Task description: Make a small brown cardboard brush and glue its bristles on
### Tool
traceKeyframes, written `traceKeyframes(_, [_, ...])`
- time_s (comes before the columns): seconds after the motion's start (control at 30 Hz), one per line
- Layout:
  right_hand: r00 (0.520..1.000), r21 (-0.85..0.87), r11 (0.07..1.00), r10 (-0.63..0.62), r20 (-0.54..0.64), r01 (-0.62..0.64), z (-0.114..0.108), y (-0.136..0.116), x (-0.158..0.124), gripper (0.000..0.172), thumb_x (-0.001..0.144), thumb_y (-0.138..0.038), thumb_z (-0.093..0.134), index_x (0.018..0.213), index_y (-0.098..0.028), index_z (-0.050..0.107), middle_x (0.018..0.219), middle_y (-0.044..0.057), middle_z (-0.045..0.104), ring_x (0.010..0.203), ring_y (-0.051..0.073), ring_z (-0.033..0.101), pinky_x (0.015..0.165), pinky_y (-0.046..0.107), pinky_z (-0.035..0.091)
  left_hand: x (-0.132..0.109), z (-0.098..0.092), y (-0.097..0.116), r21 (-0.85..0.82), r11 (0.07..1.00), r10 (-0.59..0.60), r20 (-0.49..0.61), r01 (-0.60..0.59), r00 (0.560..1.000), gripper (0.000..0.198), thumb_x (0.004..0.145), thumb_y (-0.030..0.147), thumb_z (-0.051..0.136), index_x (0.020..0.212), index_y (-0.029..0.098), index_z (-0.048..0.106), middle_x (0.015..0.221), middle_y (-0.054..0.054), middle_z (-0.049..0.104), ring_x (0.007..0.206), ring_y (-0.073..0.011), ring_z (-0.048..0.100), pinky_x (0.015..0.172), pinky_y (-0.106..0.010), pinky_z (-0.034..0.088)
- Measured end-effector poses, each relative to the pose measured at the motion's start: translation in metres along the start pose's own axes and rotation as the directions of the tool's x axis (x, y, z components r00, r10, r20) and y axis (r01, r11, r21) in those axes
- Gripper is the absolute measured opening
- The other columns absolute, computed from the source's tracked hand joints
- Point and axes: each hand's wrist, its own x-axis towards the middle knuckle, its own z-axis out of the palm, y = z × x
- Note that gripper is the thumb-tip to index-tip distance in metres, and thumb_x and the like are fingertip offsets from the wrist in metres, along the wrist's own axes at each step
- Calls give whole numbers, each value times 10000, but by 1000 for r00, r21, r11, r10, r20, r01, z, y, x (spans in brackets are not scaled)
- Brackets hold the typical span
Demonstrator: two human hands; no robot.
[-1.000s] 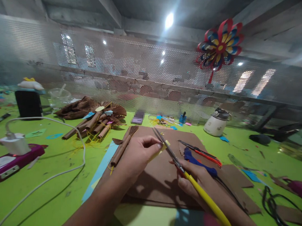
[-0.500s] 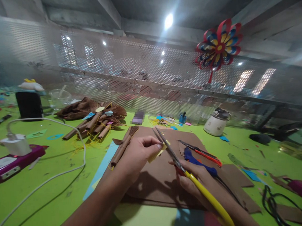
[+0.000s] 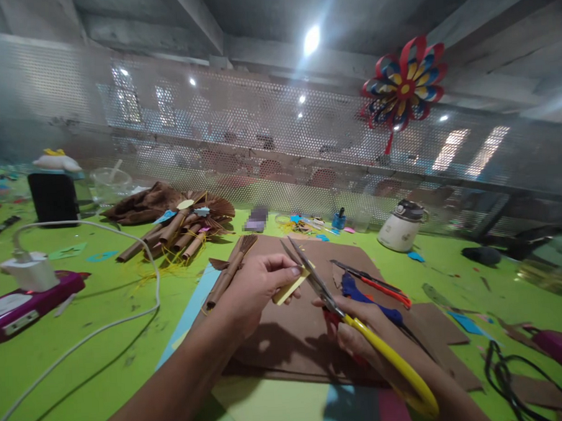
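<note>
My left hand [image 3: 261, 289] pinches a small strip of yellow paper [image 3: 289, 292] between thumb and fingers. From the right, my right hand [image 3: 356, 328] grips a pair of scissors [image 3: 319, 283] with yellow and red handles. Their blades are parted and point up and away, with the paper's right end at the blades. Under both hands lies a stack of brown cardboard [image 3: 287, 340]. A brown paper roll [image 3: 230, 271] with a fanned end rests just left of my left hand. Beyond my right hand lie a blue-handled tool [image 3: 366, 300] and a red-handled cutter [image 3: 382, 285].
Several brown rolls with yellow strings [image 3: 179, 230] lie at back left. A white cable [image 3: 156, 272] runs from a purple power strip [image 3: 38, 305]. A white pot [image 3: 400, 227] stands back right, and a black cord [image 3: 497, 368] coils at right. A perforated screen [image 3: 278, 136] closes the back.
The yellow paper has turned in my left fingers and shows more of its flat face. The scissors stay parted, and their handles have shifted slightly. The view has moved a little.
</note>
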Motion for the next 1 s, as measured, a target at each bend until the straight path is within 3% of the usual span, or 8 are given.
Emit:
traceKeyframes(0.27, [997,113,991,74,-20,-71,2,4,-2,626,798,-626,455,1157,-123,552,622,-4,482,508,85,393,436,192,301,3,-1,-2,211,960,183,13,-181,983,137,713,248,605,620,148,609,579,6,533,559,-106,438,560,-242,337])
traceKeyframes(0.43, [998,4,998,57,6,-57,-2,-2,-3,578,829,-590,436,1153,-125,550,657,12,509,558,102,425,479,200,339,3,1,-4,111,983,137,62,-143,989,120,730,251,596,675,147,622,593,1,545,536,-97,432,540,-235,344])
traceKeyframes(0.6, [997,52,996,72,14,-73,1,-6,-3,594,831,-599,418,1164,-123,539,623,-11,460,530,89,376,473,203,315,2,2,-5,68,992,107,38,-110,994,123,723,242,600,650,143,608,563,11,523,512,-84,411,517,-226,308])
traceKeyframes(0.83, [996,112,991,82,-33,-78,6,-2,-5,653,818,-612,428,1244,-121,491,642,9,507,526,98,422,473,208,346,0,2,-2,133,982,133,-11,-130,991,143,717,256,605,626,146,596,537,21,487,514,-92,403,531,-239,306])
traceKeyframes(1.0, [997,25,1000,19,-72,-17,5,-6,-8,572,852,-588,377,1209,-173,544,713,53,612,556,135,512,503,231,419,-2,2,2,184,972,150,-6,-146,989,179,713,268,601,581,153,563,505,32,455,496,-90,382,516,-243,279])
